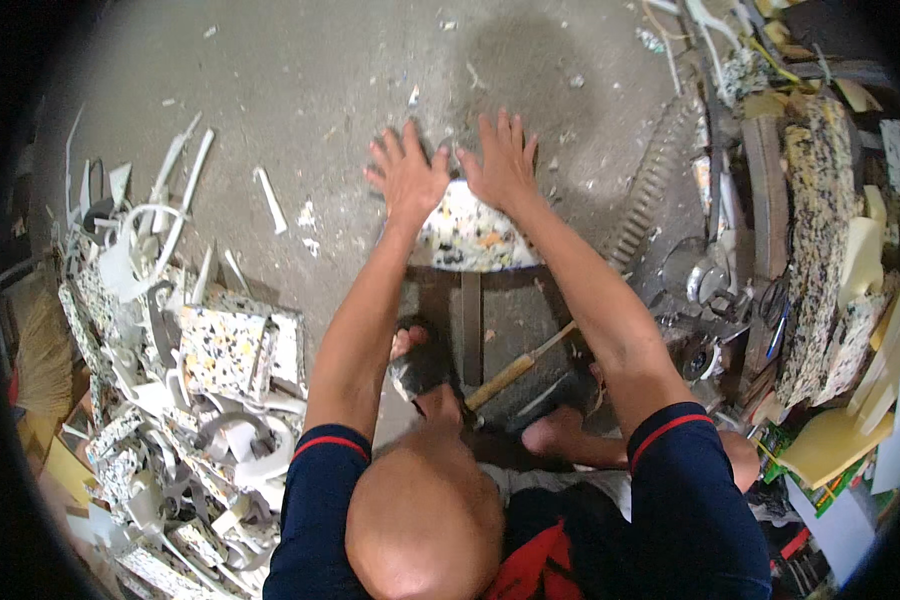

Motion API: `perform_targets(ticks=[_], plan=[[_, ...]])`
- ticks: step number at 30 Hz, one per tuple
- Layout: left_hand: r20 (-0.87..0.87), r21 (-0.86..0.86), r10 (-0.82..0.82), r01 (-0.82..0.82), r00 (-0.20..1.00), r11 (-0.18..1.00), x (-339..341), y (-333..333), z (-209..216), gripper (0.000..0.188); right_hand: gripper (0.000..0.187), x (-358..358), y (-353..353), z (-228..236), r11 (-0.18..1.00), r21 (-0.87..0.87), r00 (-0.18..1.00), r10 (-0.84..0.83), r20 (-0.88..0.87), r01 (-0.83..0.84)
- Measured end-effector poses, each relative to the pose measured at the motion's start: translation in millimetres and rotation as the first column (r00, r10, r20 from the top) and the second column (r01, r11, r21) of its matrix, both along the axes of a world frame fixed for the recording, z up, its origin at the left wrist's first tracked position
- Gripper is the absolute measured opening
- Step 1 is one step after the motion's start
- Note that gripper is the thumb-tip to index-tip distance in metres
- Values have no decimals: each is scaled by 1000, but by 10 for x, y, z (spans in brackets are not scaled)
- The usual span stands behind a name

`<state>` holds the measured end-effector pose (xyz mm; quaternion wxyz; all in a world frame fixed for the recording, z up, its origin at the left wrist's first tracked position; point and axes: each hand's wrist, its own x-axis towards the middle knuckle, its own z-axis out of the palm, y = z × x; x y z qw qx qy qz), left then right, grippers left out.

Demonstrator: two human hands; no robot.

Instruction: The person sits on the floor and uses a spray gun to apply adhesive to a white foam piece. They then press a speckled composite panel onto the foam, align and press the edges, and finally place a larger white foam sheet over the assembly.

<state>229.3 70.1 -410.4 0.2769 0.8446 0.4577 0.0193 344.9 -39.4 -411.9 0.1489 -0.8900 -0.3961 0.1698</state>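
With my left hand (410,185) and right hand (500,168) both open, fingers spread around the far end of the speckled foam piece (475,235) between my forearms (595,290), I'd best keep any pressure even, lest it tilt.

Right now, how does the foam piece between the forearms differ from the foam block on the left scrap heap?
The speckled foam piece has a bowed near edge; the speckled foam block looks straight-sided. The left hand and right hand spread at the piece's far end; the block lies untouched on the scrap heap. Both are whitish with dark flecks.
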Motion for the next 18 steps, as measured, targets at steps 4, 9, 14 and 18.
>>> perform_targets(ticks=[4, 9, 14, 18], plan=[[397, 125, 30, -86, 917, 988, -324, 195, 185, 63, 71, 405, -540, 215, 932, 351, 990, -119, 78, 85], [114, 374, -604, 529, 789, 762, -1165, -640, 434, 59, 75, -141, -1822, 940, 913, -28, 906, 408, 112, -408], [-130, 219, -833, 835, 538, 505, -1121, -1332, 385, 87, 83, -444, -1999, 598, 795, -79, 777, 605, 173, -601], [-183, 304, -824, 828, 536, 471, -1137, -1434, 39, 97, 83, -378, -2077, 311, 748, -107, 731, 663, 164, -655]])
